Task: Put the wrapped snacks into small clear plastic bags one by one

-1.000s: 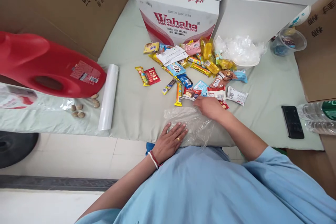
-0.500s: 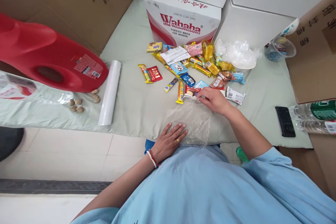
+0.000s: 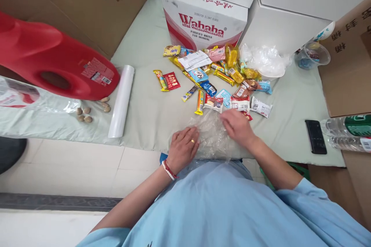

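Note:
A thin clear plastic bag (image 3: 211, 133) lies crumpled at the table's front edge, between my hands. My left hand (image 3: 184, 148) rests on its left side, fingers bent and drawn together over the film; the thumb is hidden. At the bag's upper right, my right hand (image 3: 239, 128) is closed in a pinch on the film. Just beyond it lie a red-and-white snack packet (image 3: 213, 103), another one (image 3: 240, 104) and a white wrapped snack (image 3: 261, 107). A yellow snack stick (image 3: 199, 102) lies farther left.
Many wrapped snacks are heaped before the Wahaha carton (image 3: 204, 21). On the left are a red jug (image 3: 63, 61), several nuts (image 3: 84, 115) and a white plastic roll (image 3: 121, 101). A phone (image 3: 315, 136), water bottles (image 3: 348, 125) and a clear cup (image 3: 313, 56) sit right.
My right hand has come back toward me from the snack packets, pulling the film's edge. My left hand's spread fingers have bent and drawn together.

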Available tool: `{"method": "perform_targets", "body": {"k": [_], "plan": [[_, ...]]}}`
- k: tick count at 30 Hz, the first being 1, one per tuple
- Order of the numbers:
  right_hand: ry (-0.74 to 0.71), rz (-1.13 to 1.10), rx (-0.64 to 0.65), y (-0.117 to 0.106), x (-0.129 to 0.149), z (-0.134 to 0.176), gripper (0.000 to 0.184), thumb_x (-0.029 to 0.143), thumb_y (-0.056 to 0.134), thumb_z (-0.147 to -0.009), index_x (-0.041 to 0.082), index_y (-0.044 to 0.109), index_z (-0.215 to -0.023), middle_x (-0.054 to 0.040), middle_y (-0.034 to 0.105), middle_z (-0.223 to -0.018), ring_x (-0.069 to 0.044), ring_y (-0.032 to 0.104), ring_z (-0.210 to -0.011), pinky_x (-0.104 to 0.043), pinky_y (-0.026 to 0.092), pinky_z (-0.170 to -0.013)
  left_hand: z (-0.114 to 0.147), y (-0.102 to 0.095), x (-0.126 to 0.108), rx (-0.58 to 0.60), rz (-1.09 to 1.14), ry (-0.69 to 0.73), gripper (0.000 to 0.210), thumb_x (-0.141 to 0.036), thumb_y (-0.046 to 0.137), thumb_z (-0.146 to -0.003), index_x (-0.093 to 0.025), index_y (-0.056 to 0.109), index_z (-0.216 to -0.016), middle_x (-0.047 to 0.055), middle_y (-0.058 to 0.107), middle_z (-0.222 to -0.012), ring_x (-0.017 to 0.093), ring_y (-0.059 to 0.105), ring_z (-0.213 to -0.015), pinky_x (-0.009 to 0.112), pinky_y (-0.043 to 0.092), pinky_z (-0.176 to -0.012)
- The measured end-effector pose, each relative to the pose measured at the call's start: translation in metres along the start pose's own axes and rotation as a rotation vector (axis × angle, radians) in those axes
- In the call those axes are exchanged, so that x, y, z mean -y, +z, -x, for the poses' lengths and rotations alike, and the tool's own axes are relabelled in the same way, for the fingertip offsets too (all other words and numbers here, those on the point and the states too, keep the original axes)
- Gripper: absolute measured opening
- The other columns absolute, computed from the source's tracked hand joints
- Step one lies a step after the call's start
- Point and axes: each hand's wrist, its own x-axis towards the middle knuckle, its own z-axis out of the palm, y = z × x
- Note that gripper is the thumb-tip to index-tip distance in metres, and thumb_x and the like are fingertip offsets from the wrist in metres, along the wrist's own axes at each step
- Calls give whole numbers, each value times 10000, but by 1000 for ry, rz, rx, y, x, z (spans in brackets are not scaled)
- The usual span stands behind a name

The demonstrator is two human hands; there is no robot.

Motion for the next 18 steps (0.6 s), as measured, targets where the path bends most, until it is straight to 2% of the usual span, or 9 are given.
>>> {"method": "perform_targets", "body": {"k": [2,4,7,9,12,14,15,16,18], "plan": [[-88,-39,168,12,6,32,296,250,492,-1043,245,710,-1243,-143,695,-1325,-272,653,-1196,-478,554,-1042,-11,4,10,71,-65,-101,413,-319,466,-1069,-206,595,-1445,139,544,-1582,333,517,-1454,572,391,-1164],[-110,-60,287,21,3,64,324,224,512,-1031,262,699,-1292,-138,635,-1465,-282,615,-1310,-508,552,-1076,-19,6,24,101,-93,-183,473,-343,419,-1081,-218,517,-1526,144,469,-1637,344,457,-1505,633,280,-1224],[-29,-91,278,18,-11,102,345,200,509,-1029,250,691,-1319,-149,599,-1519,-293,577,-1381,-536,550,-1094,-23,6,44,123,-89,-209,495,-344,372,-1090,-262,459,-1570,120,433,-1663,322,419,-1535,650,182,-1258],[48,-125,226,7,-23,116,326,215,517,-1033,259,704,-1297,-142,629,-1483,-289,608,-1340,-533,565,-1071,-23,3,51,109,-78,-207,483,-332,369,-1087,-252,485,-1549,128,457,-1650,321,421,-1533,637,202,-1254],[169,-126,128,-10,-37,118,292,259,517,-1040,294,735,-1232,-111,717,-1334,-274,679,-1188,-526,584,-1011,-22,-2,48,-36,-92,-226,403,-318,457,-1056,-199,613,-1408,180,584,-1532,350,475,-1487,596,323,-1196],[233,-70,36,-17,-45,108,295,275,501,-1040,295,747,-1201,-103,745,-1247,-276,689,-1111,-532,581,-985,-22,-5,40,-156,-95,-179,332,-294,541,-1019,-221,668,-1317,165,681,-1399,347,538,-1425,563,374,-1156],[243,-41,0,-19,-48,101,301,275,490,-1040,294,750,-1191,-100,749,-1223,-277,685,-1103,-532,575,-984,-24,-5,35,-179,-77,-126,321,-278,564,-1006,-243,675,-1305,143,714,-1341,332,566,-1395,544,386,-1147],[237,-17,-16,-19,-52,92,309,269,481,-1039,292,752,-1185,-96,751,-1213,-277,678,-1109,-527,568,-990,-26,-5,32,-168,-51,-72,333,-266,568,-1001,-261,670,-1319,123,731,-1309,315,584,-1375,527,392,-1146],[204,30,15,-18,-59,74,327,252,473,-1037,284,749,-1209,-95,741,-1248,-281,652,-1161,-516,547,-1023,-31,-3,28,-74,-7,-17,391,-274,530,-1018,-258,630,-1396,125,711,-1359,299,574,-1393,509,392,-1162]]}}
